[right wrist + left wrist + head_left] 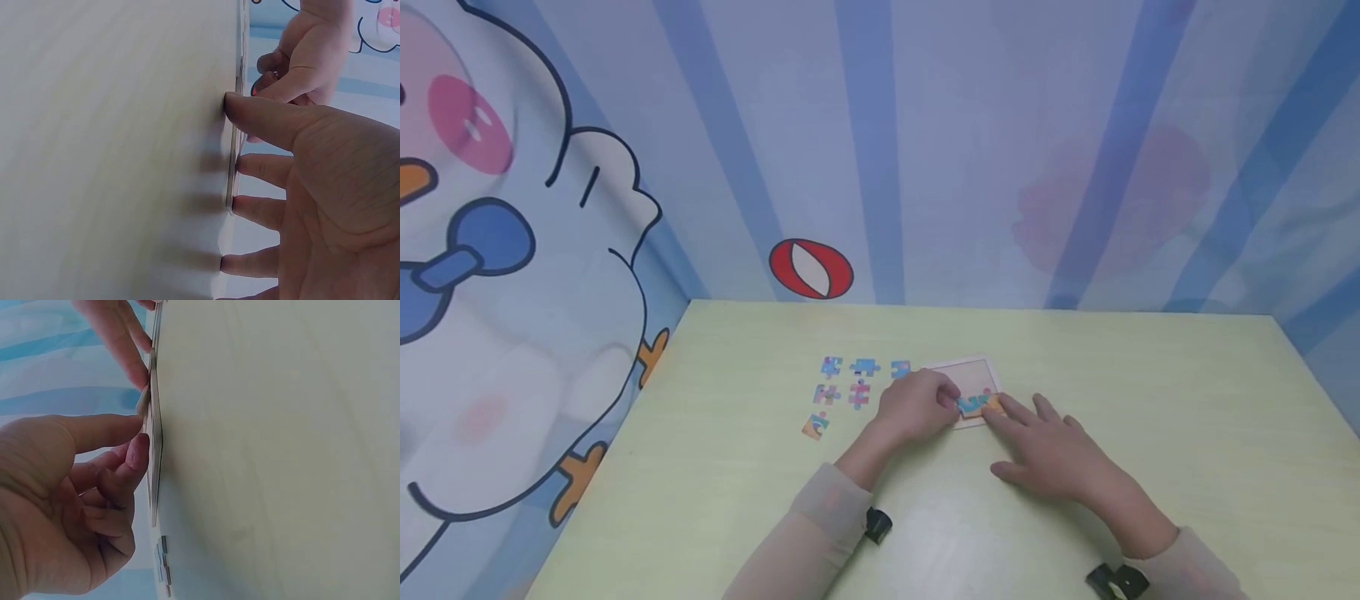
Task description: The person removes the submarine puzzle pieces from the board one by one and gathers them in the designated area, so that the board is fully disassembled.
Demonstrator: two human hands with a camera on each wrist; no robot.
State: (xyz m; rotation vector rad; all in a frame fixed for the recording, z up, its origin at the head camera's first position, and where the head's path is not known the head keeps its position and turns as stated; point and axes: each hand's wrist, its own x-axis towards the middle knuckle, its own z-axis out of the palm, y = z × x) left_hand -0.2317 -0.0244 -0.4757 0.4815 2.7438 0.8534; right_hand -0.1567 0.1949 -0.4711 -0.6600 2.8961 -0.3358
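Note:
A shallow puzzle tray (964, 372) with a pale rim lies on the table between both hands. Blue and orange jigsaw pieces (974, 406) sit along its near side. At the tray's left side my left hand (917, 406) pinches a puzzle piece (144, 404) between thumb and curled forefinger; the piece tilts up from the tray in the left wrist view. My right hand (1056, 454) is spread flat with straight fingers, its fingertips on the tray's right side and the pieces there. Its thumb (256, 115) reaches to the tray's near edge.
Several loose jigsaw pieces (860, 393) lie in loose rows left of the tray, the nearest an orange and blue piece (815, 426). The pale yellow table (647, 500) ends at the back against a striped blue curtain (955, 167) with cartoon prints.

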